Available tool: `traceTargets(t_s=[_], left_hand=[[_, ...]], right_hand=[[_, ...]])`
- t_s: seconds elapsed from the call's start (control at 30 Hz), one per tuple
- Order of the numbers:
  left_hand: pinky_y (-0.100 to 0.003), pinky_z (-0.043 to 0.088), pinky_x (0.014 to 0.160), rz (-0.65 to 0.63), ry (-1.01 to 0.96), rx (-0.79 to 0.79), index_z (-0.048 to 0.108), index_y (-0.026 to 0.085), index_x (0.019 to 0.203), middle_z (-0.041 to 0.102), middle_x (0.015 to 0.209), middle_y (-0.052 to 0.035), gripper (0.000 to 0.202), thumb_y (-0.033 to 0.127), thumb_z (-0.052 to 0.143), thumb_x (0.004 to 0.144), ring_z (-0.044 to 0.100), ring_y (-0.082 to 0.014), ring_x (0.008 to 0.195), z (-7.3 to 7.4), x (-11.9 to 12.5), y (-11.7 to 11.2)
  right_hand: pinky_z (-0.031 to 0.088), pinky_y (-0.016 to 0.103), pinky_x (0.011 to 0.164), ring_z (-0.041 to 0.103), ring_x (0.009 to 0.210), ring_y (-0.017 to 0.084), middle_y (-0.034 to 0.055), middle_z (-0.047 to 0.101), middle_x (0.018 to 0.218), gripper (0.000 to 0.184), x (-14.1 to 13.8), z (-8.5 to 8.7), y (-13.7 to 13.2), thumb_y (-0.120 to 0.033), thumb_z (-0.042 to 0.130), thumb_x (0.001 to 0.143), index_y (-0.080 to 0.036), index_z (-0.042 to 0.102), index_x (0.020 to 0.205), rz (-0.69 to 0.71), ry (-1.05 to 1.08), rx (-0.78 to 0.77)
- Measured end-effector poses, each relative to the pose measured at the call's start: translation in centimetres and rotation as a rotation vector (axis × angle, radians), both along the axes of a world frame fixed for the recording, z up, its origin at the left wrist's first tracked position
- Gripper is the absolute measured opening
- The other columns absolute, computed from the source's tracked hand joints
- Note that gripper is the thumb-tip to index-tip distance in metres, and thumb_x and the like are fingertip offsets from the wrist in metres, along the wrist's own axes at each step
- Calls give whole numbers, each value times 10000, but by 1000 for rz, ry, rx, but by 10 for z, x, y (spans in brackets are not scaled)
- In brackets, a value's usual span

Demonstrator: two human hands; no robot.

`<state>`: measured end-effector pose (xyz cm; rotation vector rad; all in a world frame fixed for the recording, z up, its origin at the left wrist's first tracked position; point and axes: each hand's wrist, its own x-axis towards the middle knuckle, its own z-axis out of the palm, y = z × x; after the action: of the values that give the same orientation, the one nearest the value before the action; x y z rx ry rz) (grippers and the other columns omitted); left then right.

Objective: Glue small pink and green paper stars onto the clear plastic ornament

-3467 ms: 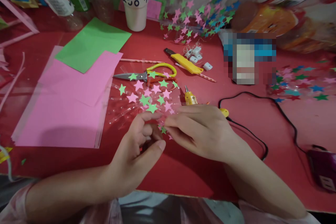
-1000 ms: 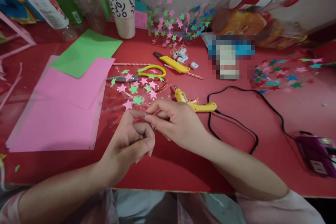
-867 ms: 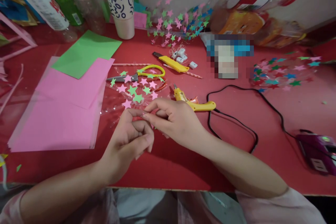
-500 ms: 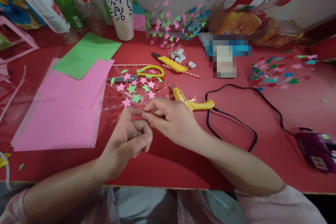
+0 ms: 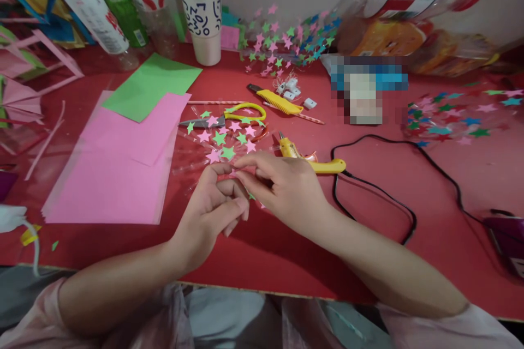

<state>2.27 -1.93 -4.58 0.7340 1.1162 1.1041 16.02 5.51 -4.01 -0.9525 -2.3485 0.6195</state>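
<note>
A clear plastic piece with strips spreading outward, covered in pink and green paper stars, lies on the red table. My left hand is over its near side, fingers curled and closed; what they hold, if anything, is hidden. My right hand meets it from the right, thumb and forefinger in a pinch around a small pink star. Beyond the stars rest yellow-handled scissors. A yellow glue gun lies just behind my right hand, its nozzle pointing away.
Pink paper sheets and a green sheet lie left. A yellow cutter and small white tags sit farther back. Bottles and a white tumbler stand behind. The glue gun's black cord crosses the right side.
The whole view has shifted, so the table things appear farther right. The pink star now shows between my right thumb and forefinger, which have parted slightly. Both hands stay over the star-covered plastic.
</note>
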Motion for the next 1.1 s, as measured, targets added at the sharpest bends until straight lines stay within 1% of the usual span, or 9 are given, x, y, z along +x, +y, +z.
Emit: traceTargets(t_s=[0.13,0.37,0.5,0.63,0.8,0.9,0.97,1.03,1.1], left_hand=[[-200,260,425,8,7,1,381,196,1055,569,622,80,304,179,548,801,387,-43,411,1,0,0],[-212,307,467,14,106,43,370,197,1134,539,610,90,388,138,538,789,426,-58,462,6,2,-4],[-215,317,488,11,157,79,353,213,1152,535,646,91,405,110,527,801,402,-48,469,6,4,-7],[-221,334,496,43,220,195,333,223,1207,519,653,83,424,118,513,838,424,-67,493,1,8,-12],[-264,369,490,170,539,439,550,224,1043,546,645,40,244,123,582,823,468,-100,497,-4,-2,-16],[-289,448,622,245,794,724,629,267,991,639,805,11,293,68,626,776,559,-127,655,-7,-19,-8],[-360,465,839,405,929,949,642,281,1055,663,959,-22,341,75,611,785,599,-185,906,-9,-29,3],[-438,398,1014,375,1040,971,646,291,1100,627,1168,-47,322,140,591,821,550,-240,1123,-11,-37,15],[-480,329,1095,339,1120,943,627,295,1152,545,1335,-54,303,212,533,876,466,-269,1268,-13,-41,25]], right_hand=[[328,207,554,489,498,70,-47,608,581,116,-1,-1,0,-217,515,891,-189,624,861,-5,-11,31],[291,193,514,353,434,39,-87,520,541,63,0,7,2,-226,567,845,-194,585,794,-1,21,-93],[295,196,520,353,434,43,-92,490,524,56,0,8,4,-225,562,840,-197,589,801,-10,32,-104],[301,203,532,373,443,50,-84,513,540,70,0,6,6,-213,537,848,-199,592,807,-21,40,-112],[331,205,552,454,477,60,-52,597,599,116,0,5,5,-239,520,874,-192,620,841,-13,39,-69],[360,218,565,512,522,77,-21,655,667,167,3,3,4,-245,490,899,-190,644,931,-24,20,33],[394,232,584,525,550,90,-3,675,705,200,6,0,5,-217,471,907,-181,645,998,-11,27,185],[437,253,636,552,620,114,19,688,751,213,10,-4,7,-178,483,891,-175,651,1022,42,44,430],[466,285,734,583,746,147,37,696,810,198,13,-8,11,-191,524,872,-199,673,1002,92,49,698]])
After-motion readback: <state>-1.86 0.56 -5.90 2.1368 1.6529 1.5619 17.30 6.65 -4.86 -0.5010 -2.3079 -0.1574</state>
